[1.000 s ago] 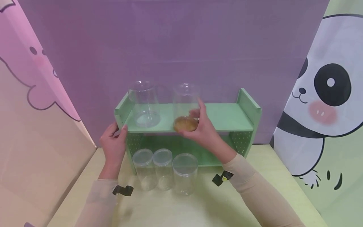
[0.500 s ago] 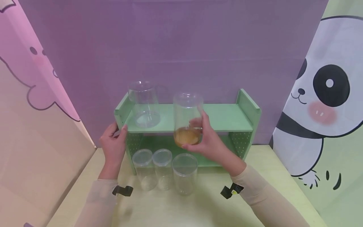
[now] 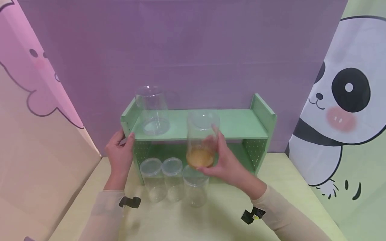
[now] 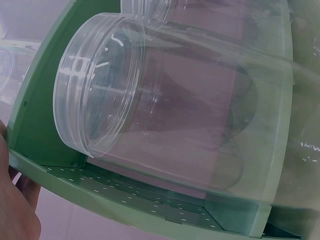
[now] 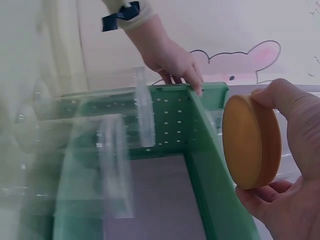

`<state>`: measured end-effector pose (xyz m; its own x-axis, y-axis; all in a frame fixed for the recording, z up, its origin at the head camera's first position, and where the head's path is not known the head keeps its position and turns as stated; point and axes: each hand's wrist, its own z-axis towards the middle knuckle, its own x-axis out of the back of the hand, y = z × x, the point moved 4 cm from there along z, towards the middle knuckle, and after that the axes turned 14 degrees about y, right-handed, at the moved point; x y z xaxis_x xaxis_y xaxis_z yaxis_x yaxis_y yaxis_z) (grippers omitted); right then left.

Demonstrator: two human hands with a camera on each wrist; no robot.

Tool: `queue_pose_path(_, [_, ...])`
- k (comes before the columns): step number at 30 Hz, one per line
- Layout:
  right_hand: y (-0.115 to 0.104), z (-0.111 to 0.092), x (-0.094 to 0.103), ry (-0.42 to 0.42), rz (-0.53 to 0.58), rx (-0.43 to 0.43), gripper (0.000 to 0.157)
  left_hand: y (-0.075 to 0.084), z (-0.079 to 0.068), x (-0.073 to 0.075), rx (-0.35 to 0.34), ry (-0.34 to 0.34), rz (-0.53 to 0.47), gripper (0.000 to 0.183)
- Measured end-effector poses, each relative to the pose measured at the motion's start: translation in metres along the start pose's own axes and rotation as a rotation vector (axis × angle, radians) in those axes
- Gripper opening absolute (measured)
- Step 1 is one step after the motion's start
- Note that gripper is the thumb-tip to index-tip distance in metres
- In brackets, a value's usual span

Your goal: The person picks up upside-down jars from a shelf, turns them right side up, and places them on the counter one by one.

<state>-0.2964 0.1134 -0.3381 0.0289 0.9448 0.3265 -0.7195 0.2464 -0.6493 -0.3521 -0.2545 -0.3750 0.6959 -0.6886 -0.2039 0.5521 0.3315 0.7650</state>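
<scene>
My right hand grips a clear jar low down, in front of the green shelf. At the jar's lower end is an orange, lid-like disc, with thumb and fingers on its rim in the right wrist view. My left hand holds the shelf's left side panel, thumb at the front edge. On the top board, at the left, stands another clear jar. Below the right hand's jar, a wide lidded jar is partly hidden.
Two slim clear lidded jars stand on the pale table before the shelf's lower compartment, left of the wide one. A purple backdrop rises behind the shelf, with printed side panels left and right.
The right hand has brought its jar from the top board's front edge forward and down, and it now overlaps the wide jar's lid. The left hand stays on the shelf.
</scene>
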Motion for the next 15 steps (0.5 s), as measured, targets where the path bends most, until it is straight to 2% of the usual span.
queue_pose_path(7, [0.009, -0.022, 0.0, -0.026, 0.01, -0.05, 0.143, -0.006, 0.001, -0.001, -0.004, 0.007, 0.007, 0.03])
queue_pose_path(12, [0.016, -0.036, 0.0, -0.048, 0.018, -0.081, 0.135, -0.003, 0.001, -0.001, 0.001, 0.001, -0.007, 0.029])
queue_pose_path(15, [0.019, -0.043, -0.001, -0.068, 0.043, -0.098, 0.137, 0.0, 0.0, -0.001, 0.001, -0.002, -0.012, 0.029])
